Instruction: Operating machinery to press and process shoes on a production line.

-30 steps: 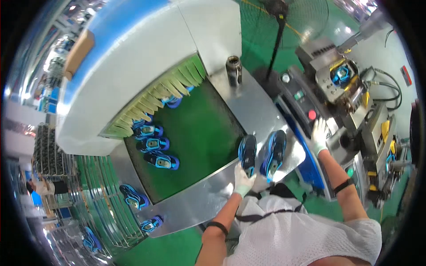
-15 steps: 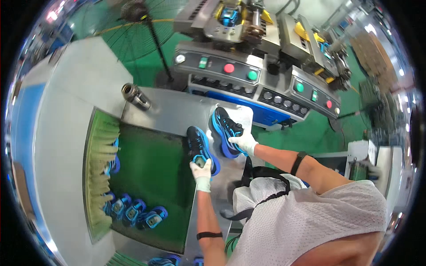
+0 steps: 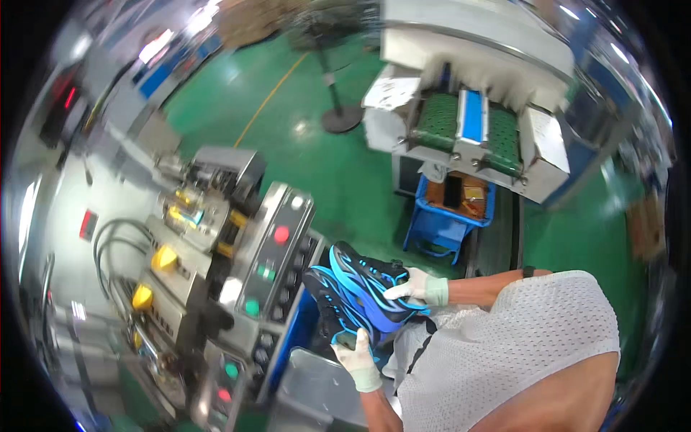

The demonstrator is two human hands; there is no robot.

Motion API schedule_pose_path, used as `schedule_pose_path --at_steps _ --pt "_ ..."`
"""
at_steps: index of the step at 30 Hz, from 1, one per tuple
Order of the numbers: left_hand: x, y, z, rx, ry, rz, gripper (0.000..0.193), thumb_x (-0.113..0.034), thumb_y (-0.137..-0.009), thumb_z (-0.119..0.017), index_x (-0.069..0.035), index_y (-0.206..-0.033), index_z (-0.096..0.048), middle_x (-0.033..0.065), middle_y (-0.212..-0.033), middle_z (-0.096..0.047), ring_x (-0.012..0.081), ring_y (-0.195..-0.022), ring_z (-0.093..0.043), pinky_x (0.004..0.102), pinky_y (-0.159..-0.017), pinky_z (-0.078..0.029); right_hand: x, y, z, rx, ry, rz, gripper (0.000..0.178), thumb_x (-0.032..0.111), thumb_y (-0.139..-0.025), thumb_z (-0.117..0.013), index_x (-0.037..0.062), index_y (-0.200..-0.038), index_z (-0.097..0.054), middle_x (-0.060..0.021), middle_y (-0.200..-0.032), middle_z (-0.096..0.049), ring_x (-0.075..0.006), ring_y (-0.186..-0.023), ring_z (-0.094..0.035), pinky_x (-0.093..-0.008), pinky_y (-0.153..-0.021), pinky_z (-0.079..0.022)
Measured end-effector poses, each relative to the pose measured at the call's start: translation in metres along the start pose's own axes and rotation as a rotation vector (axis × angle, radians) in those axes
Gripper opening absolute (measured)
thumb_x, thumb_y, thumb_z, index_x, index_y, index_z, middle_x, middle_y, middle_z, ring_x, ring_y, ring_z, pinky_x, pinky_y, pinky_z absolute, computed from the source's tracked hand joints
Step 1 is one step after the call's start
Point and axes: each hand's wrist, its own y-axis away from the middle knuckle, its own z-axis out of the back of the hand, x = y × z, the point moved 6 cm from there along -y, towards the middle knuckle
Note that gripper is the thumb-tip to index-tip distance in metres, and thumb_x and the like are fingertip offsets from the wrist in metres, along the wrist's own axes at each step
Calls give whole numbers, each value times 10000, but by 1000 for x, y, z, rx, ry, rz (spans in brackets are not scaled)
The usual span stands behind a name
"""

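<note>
machine (image 3: 237, 288): big grey press-type unit with a sloped button panel, sitting just left of the shoes, yellow knobs and hoses further out on its far side
conveyor (image 3: 468, 122): white housing with a green belt, standing well beyond the shoes across the green floor
crate (image 3: 450, 209): blue bin under the conveyor, between it and the shoes
shoes (image 3: 360, 291): two black-and-blue sneakers being held as a pair right next to the machine's panel, in front of the person's chest
right hand (image 3: 417, 288): gloved, fingers clamping down over the upper shoe from the side away from the machine
left hand (image 3: 358, 360): gloved, gripping the lower shoe from underneath, fingers wrapping up around its end
handling: looking light and pretty soft in the uppers, stiffer along the soles, so I'd guess grabbing by the sole edge or heel is working better than squeezing the mesh; not fragile, not slippery with those gloves
</note>
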Motion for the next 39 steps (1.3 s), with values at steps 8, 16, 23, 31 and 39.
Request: schedule_pose_path --at_steps 8,16,23,31,39 --pt "-156 -96 -289 591 47 -230 416 -158 -831 -826 29 -1117 -588 31 -926 -570 147 -808 -521 328 -758 -477 218 77 256 -570 -122 571 505 68 -796 -822 -42 -1241 -610 -107 -1072 -709 -165 -928 -688 -330 -802 -565" --pt "-201 -151 -600 790 -375 -942 820 -84 -855 -759 53 -1539 -328 260 -1527 -454 339 -1410 -466 369 -1174 -339 302 61 466 -1335 634 43 891 398 -799 -736 -128 -1405 -349 -343 -1173 -660 -454 -1111 -664 -455 -992 -518" --pt "-229 -178 -627 874 -259 -933 728 -44 -913 -704 34 -1542 -345 241 -1518 -460 335 -1431 -436 402 -1196 -319 404 -11 422 -1723 1526 473 644 451 -931 -590 -75 -1297 -528 -235 -1370 -527 -385 -1351 -452 -570 -1115 -338" --pt "-207 -171 -339 172 -237 -849 282 24 -988 -573 63 -1268 -576 180 -1367 -565 302 -1240 -584 418 -1050 -488 199 -164 100 394 1658 544 174 195 -824 -666 83 -908 -770 -101 -943 -760 -311 -877 -729 -449 -742 -551" --pt "-145 -87 -217 241 -565 -613 520 2 -701 -841 -42 -1187 -662 140 -1247 -657 382 -1212 -595 461 -1013 -495 -49 -173 -76 1323 1694 711 224 173 -776 -727 90 -971 -799 -95 -988 -770 -289 -863 -730 -466 -713 -577"
